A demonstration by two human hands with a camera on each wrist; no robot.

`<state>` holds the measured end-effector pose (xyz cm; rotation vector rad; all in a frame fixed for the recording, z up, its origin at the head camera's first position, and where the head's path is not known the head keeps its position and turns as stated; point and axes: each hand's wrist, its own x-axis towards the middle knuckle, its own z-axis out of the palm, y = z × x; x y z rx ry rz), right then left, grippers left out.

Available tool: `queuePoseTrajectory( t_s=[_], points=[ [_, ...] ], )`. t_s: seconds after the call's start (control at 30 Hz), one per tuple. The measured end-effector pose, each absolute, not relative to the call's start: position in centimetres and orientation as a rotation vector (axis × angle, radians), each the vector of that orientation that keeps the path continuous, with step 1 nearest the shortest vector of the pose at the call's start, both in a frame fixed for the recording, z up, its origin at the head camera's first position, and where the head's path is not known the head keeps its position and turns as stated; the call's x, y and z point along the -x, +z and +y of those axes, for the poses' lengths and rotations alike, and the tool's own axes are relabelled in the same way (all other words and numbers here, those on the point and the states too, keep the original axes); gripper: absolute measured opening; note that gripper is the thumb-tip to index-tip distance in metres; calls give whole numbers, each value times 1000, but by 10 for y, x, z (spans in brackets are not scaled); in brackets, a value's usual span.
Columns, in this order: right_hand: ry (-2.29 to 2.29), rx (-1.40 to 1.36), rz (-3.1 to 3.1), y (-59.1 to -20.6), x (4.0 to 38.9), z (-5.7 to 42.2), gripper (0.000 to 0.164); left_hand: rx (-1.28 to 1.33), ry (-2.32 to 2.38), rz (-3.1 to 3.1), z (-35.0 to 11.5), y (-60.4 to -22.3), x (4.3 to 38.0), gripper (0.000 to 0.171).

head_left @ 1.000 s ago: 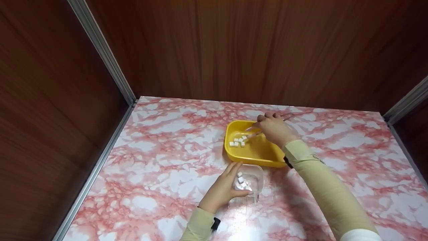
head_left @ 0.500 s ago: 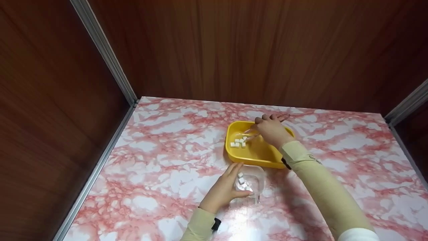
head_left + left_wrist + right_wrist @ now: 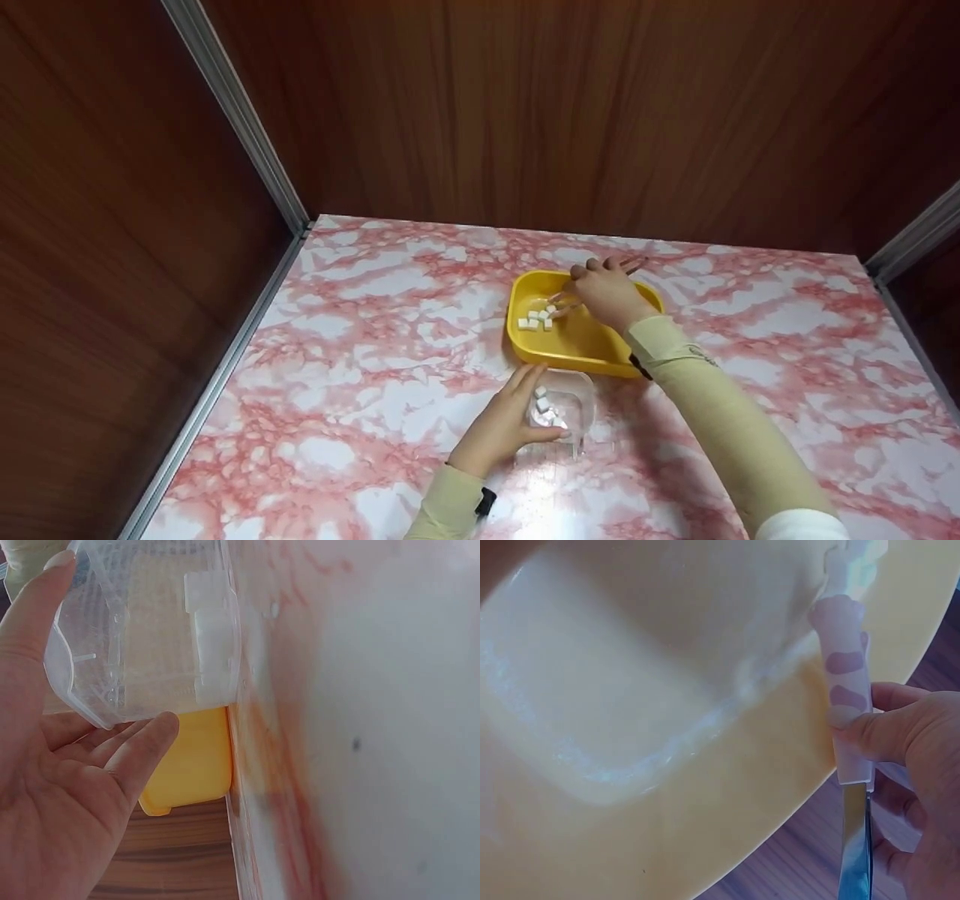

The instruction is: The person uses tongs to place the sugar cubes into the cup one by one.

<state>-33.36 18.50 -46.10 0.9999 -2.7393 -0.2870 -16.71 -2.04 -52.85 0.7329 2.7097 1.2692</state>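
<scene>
No legible text; sleeve mark [image 3: 703, 355] too small

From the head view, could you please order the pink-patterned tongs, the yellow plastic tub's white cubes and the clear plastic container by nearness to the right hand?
1. Tongs: in the right hand.
2. White cubes: left side of the tub.
3. Container: in the left hand.

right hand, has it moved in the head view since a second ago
Yes, slightly to the left: the right hand has shifted against the yellow tub, so more of the tub's right side shows now.
</scene>
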Motion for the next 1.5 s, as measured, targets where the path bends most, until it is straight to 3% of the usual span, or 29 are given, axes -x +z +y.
queuePoseTrajectory(
  t_s=[1.0,1.2,1.5],
  points=[
    [-233,-1033,-2730,-461,333,183,15,-719,1290,2690,-21,-528,167,95],
    [-288,-1022,-2777,-456,331,185,27,-733,1294,2685,-22,-529,168,95],
    [-307,-1022,-2748,-456,328,187,27,-760,1293,2695,-22,-528,166,93]
  ],
)
